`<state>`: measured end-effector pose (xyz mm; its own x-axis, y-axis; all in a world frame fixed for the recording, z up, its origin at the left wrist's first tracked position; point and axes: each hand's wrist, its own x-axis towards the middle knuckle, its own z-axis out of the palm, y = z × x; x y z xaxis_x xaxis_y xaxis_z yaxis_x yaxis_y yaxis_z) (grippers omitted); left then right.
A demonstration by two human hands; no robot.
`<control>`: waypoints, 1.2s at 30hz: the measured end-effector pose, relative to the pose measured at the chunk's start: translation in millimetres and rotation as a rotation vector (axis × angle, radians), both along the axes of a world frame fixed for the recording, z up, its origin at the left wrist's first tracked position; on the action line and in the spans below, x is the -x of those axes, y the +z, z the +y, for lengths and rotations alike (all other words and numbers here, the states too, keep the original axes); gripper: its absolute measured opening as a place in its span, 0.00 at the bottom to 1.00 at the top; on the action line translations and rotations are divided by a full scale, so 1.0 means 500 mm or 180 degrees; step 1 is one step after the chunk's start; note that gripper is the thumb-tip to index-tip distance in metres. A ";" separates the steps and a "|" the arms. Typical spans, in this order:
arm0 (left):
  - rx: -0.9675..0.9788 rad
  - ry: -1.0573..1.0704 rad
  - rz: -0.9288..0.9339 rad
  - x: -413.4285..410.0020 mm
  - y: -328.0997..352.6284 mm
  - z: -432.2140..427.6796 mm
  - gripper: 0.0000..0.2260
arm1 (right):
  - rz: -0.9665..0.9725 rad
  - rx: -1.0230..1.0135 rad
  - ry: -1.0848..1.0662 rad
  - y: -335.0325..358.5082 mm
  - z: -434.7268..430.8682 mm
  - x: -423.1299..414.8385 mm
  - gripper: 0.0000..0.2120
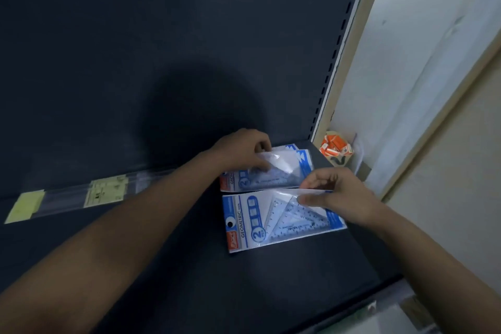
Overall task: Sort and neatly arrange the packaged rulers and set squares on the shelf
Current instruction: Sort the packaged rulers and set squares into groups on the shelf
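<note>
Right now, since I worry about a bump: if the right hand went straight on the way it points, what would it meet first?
The right hand would most likely meet the rear set-square packet, held by the left hand; depth is unclear.

1. The near set-square pack [244, 228] is white, with blue borders and an orange-red corner.
2. The rear pack [295, 168], behind it, matches.
3. The ruler packs [107, 192], left of it, bear pale yellow labels.
4. The shelf [271, 279] is dark navy.

A dark back panel [162, 49] meets a pale wall [406, 62].
</note>
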<state>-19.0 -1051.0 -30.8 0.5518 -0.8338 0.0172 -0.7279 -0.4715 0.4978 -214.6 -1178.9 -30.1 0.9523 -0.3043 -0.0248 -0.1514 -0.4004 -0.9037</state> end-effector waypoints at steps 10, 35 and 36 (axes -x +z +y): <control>0.0249 0.0736 0.0034 0.015 -0.011 -0.016 0.16 | -0.0249 0.0535 -0.0107 -0.026 -0.117 -0.111 0.03; -0.1007 0.1353 -0.0831 0.142 -0.045 0.056 0.25 | -0.0379 0.2730 0.0802 -0.059 -0.126 -0.157 0.23; -0.0966 0.1396 -0.0910 0.149 -0.040 0.068 0.26 | -0.0451 0.2854 0.0769 -0.052 -0.117 -0.155 0.23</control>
